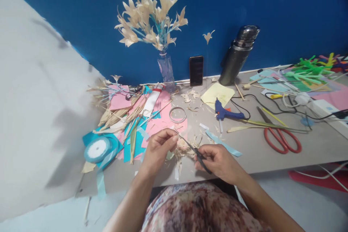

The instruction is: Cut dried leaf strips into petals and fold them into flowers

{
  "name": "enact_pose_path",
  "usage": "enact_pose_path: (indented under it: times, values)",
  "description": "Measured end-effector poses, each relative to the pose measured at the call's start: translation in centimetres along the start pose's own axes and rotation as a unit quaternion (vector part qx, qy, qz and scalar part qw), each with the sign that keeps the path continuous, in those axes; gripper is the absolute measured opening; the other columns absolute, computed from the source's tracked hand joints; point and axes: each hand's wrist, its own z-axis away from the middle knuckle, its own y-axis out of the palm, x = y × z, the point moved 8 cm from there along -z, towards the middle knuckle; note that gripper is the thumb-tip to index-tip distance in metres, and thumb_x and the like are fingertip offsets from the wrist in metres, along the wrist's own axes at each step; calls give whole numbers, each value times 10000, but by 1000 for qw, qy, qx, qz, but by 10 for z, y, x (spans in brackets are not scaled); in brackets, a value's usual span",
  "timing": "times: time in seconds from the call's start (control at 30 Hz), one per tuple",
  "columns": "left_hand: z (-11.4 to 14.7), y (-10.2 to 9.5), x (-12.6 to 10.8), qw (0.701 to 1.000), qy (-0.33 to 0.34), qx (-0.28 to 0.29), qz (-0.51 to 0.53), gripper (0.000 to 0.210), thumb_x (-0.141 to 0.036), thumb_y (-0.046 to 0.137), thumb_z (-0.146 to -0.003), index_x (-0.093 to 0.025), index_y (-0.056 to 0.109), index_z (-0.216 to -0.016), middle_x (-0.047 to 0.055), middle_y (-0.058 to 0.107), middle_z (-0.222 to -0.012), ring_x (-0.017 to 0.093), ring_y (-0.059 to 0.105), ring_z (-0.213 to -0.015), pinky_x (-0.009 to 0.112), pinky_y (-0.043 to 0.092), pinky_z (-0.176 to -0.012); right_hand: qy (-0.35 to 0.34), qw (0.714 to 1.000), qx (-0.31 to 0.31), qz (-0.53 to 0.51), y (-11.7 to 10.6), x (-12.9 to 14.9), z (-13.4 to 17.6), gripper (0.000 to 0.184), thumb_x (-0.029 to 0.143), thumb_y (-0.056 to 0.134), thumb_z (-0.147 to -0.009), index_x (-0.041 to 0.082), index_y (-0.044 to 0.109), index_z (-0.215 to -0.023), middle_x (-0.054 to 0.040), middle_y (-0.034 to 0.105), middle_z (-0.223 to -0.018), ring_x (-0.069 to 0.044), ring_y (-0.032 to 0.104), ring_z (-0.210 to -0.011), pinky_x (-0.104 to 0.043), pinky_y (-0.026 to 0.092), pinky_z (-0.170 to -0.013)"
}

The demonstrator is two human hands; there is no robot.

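Note:
My right hand [213, 159] grips a small pair of black-handled scissors [200, 157], its blades pointing up and left toward my other hand. The fingers of my left hand [163, 144] are pinched together beside the blade tips; what they hold, if anything, is too small to make out. Below and between both hands lies a heap of pale husk scraps [187, 147]. Just beyond the left hand are pink paper sheets [154, 130] and a roll of tape [177, 114].
Pale flowers fill a clear bottle [165, 70] by the blue wall. A phone [196, 71], a flask [236, 58] and a blue glue gun [224, 111] stand or lie behind. Red-handled scissors [282, 139] lie right, a ribbon spool [98, 148] left. A black cord crosses the right side.

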Motion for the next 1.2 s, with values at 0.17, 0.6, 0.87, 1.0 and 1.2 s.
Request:
enact_pose_path:
  times: [0.17, 0.6, 0.87, 1.0, 1.2]
  values:
    - [-8, -7, -3, 999, -20, 2, 30, 303, -476, 710, -814, -177, 709, -859, 25, 626, -774, 149, 589, -698, 258, 492, -645, 2, 1000, 2, -14, 1, -1, 0, 194, 322, 733, -745, 173, 636, -667, 48, 474, -595, -108, 371, -570, -218, 266, -497]
    - [-8, 6, -9, 999, -20, 24, -19, 183, -309, 805, -746, -171, 687, -773, -28, 610, -614, 78, 560, -546, 171, 444, -528, 21, 1000, -1, -20, 1, 2, 2, 199, 321, 742, -712, 155, 638, -678, 40, 512, -596, -96, 398, -551, -198, 298, -490]
    - [-4, 4, -11, 998, -20, 22, -48, 177, -297, 792, -744, -163, 681, -772, 0, 649, -613, 87, 536, -542, 186, 394, -519, 28, 999, 5, -29, 4, 0, 6, 163, 293, 718, -707, 148, 643, -716, 47, 493, -596, -81, 357, -527, -188, 280, -469]
    - [-1, 5, -17, 997, -2, 9, -81, 165, -297, 771, -757, -162, 678, -740, -7, 620, -598, 82, 493, -531, 192, 356, -503, 23, 1000, 3, -21, 5, 0, 6, 196, 315, 740, -707, 149, 634, -703, 47, 483, -591, -84, 353, -531, -189, 272, -465]
    - [1, 8, -22, 995, 13, 6, -101, 192, -304, 745, -778, -159, 653, -691, -16, 573, -573, 77, 430, -511, 205, 308, -489, 15, 1000, -3, -25, 5, 2, 7, 269, 365, 765, -703, 153, 603, -669, 52, 456, -583, -85, 325, -535, -193, 273, -470]
